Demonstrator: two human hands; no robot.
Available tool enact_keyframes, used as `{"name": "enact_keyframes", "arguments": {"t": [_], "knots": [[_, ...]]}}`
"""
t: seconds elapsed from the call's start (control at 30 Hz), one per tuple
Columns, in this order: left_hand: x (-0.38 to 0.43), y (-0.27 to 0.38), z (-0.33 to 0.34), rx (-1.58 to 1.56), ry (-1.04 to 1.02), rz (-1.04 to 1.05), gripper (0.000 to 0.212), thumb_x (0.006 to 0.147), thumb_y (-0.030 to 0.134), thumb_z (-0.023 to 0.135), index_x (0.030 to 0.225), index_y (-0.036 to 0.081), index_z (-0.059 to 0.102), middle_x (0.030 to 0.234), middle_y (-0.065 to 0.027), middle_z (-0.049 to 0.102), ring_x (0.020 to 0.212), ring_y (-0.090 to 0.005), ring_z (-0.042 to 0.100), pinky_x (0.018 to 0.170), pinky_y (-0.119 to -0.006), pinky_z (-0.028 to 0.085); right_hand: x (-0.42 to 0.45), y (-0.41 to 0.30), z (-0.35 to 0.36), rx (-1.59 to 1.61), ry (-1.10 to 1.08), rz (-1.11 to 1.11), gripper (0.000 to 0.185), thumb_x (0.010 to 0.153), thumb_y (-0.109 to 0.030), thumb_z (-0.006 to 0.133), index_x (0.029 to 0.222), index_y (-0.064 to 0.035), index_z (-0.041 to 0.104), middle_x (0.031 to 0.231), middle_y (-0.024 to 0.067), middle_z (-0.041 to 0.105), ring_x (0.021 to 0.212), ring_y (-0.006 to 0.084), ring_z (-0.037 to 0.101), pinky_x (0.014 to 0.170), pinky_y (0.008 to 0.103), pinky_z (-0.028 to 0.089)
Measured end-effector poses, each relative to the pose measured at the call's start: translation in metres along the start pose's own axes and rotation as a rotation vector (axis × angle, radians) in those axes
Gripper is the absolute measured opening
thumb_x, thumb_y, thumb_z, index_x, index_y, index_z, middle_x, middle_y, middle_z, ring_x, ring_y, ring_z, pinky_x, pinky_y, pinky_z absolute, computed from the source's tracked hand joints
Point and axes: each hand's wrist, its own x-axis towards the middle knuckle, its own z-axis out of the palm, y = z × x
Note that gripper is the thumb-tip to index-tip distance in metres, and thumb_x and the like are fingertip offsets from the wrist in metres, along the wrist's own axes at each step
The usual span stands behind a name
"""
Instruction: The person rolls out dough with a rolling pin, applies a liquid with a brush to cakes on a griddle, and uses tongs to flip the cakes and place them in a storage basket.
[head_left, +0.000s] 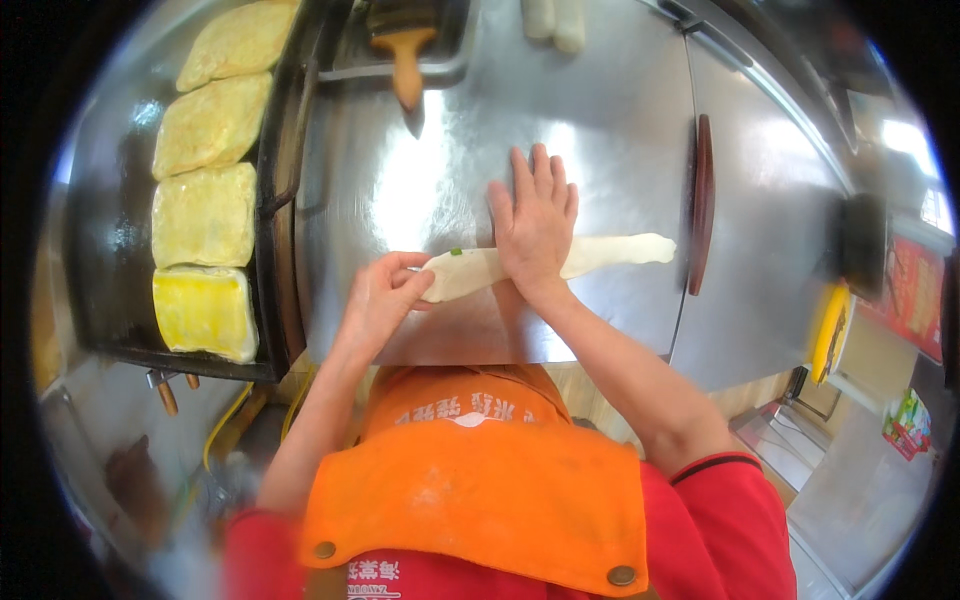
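A long flattened strip of dough (616, 252) lies crosswise on the steel worktop (622, 172). My left hand (386, 292) pinches its left end between thumb and fingers. Near that end a small green piece, perhaps scallion (456, 252), shows at the dough's upper edge. My right hand (534, 221) rests palm down across the strip's middle, fingers apart and pointing away from me, and hides the dough under it. The strip's narrow right end stops just short of a dark red wooden rolling pin (701, 205).
At the left, a black griddle (112, 225) holds several flat dough pieces (204, 214), the nearest one coated yellow (202, 309). A wooden-handled brush (407, 71) lies in a metal tray (450, 69) at the back. Pale dough rolls (568, 26) lie at the far edge.
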Motion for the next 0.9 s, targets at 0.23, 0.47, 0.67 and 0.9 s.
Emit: {"name": "enact_keyframes", "arguments": {"t": [0.23,0.47,0.67,0.9], "knots": [[-0.001,-0.012,0.001,-0.173,0.004,0.055,0.028,0.085,0.009,0.056,0.109,-0.005,0.053,0.09,-0.0112,0.064,0.079,-0.0141,0.061,0.07,-0.025,0.051,-0.003,-0.027,0.006,0.049,0.04,-0.002,0.051,0.087,-0.038,0.047,0.126,-0.0054,0.045,0.138,0.014,0.034,0.128,0.0342,0.027,0.106,0.0493,0.014],[-0.001,-0.02,0.003,-0.293,0.072,0.054,0.027,0.085,0.007,0.056,0.109,-0.004,0.053,0.087,-0.0101,0.064,0.077,-0.0124,0.06,0.069,-0.024,0.052,-0.013,-0.043,0.018,0.119,0.049,0.092,0.048,0.086,-0.035,0.05,0.125,-0.0072,0.047,0.136,0.0139,0.037,0.129,0.0337,0.027,0.105,0.05,0.015],[-0.001,-0.019,-0.001,-0.276,0.105,0.076,0.026,0.085,0.007,0.057,0.108,-0.004,0.054,0.086,-0.0098,0.063,0.076,-0.0125,0.06,0.066,-0.023,0.053,-0.008,-0.052,0.021,0.076,0.078,0.02,0.047,0.086,-0.033,0.051,0.126,-0.0076,0.047,0.135,0.0136,0.038,0.129,0.0336,0.027,0.105,0.0507,0.015],[-0.003,-0.023,0.001,-0.315,0.139,0.037,0.023,0.085,0.007,0.057,0.106,-0.003,0.055,0.085,-0.0092,0.063,0.075,-0.012,0.06,0.066,-0.023,0.053,0.004,0.02,-0.022,-0.195,0.003,-0.108,0.055,0.087,-0.038,0.046,0.132,-0.0077,0.039,0.14,0.0161,0.032,0.131,0.0334,0.024,0.106,0.048,0.016]]}}
